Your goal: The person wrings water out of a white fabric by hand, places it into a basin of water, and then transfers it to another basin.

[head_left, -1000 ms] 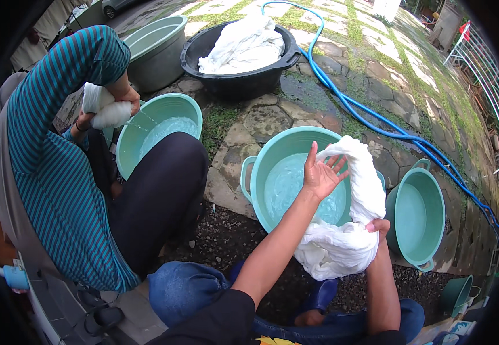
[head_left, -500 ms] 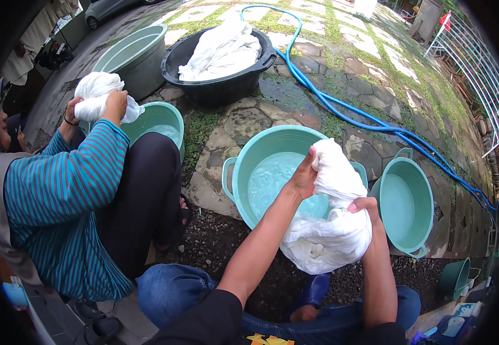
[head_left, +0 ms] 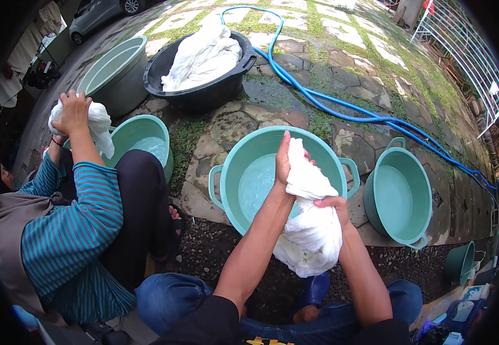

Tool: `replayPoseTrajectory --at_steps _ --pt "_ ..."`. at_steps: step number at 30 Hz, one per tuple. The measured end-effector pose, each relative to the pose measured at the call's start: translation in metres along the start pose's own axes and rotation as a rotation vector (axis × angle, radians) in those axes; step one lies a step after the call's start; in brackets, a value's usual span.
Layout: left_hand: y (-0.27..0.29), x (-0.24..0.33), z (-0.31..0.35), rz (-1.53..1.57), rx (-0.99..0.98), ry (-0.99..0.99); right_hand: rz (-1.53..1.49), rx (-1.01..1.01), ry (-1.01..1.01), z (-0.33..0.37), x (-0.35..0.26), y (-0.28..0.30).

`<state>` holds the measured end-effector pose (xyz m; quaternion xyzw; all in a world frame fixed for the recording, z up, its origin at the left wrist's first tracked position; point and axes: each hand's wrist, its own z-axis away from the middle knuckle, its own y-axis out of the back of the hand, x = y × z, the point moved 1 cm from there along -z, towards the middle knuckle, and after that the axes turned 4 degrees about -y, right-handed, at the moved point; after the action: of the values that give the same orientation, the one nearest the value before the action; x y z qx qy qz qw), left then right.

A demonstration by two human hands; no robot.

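Observation:
A bunched, wet-looking white cloth [head_left: 310, 233] is in both my hands, over the near right part of a round green basin [head_left: 233, 187] of water. My left hand [head_left: 285, 164] grips its narrow upper end, fingers wrapped behind the fabric. Lower down, my right hand [head_left: 334, 208] closes round the cloth with the thumb lying across it. The bulky lower part hangs past the basin's near rim, above the dark gravel. To my left, a co-worker in a striped sleeve [head_left: 68, 221] holds another white cloth [head_left: 95, 123] above a smaller green basin [head_left: 166, 152].
A second green basin [head_left: 379, 198] with water stands at the right. Farther off are a black tub [head_left: 194, 100] heaped with white cloth [head_left: 203, 57] and a large grey-green tub [head_left: 117, 83]. A blue hose [head_left: 330, 103] crosses the paving. A small green bucket [head_left: 459, 263] lies at the lower right.
My hands have drawn left with the cloth, which is now narrower and more bunched between them. The co-worker's hands and cloth have shifted left and lower. The whole view has turned slightly.

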<state>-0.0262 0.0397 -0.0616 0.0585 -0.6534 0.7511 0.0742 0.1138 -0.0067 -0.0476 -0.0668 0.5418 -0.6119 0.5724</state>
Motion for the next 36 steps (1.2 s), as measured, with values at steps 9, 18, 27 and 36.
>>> replayPoseTrajectory --at_steps 9,18,27,36 --pt "0.022 -0.012 -0.011 0.026 0.069 0.092 -0.097 0.090 0.093 0.003 0.003 -0.013" --pt "0.067 -0.035 -0.012 -0.082 0.204 0.034 0.070 0.184 -0.058 -0.009 -0.004 0.026" --pt "0.034 0.017 0.014 -0.617 -0.122 0.224 0.029 0.034 0.183 0.025 -0.072 -0.027" --pt "-0.011 -0.010 0.050 -0.738 -0.628 0.457 -0.006 0.036 0.806 0.032 -0.135 -0.094"
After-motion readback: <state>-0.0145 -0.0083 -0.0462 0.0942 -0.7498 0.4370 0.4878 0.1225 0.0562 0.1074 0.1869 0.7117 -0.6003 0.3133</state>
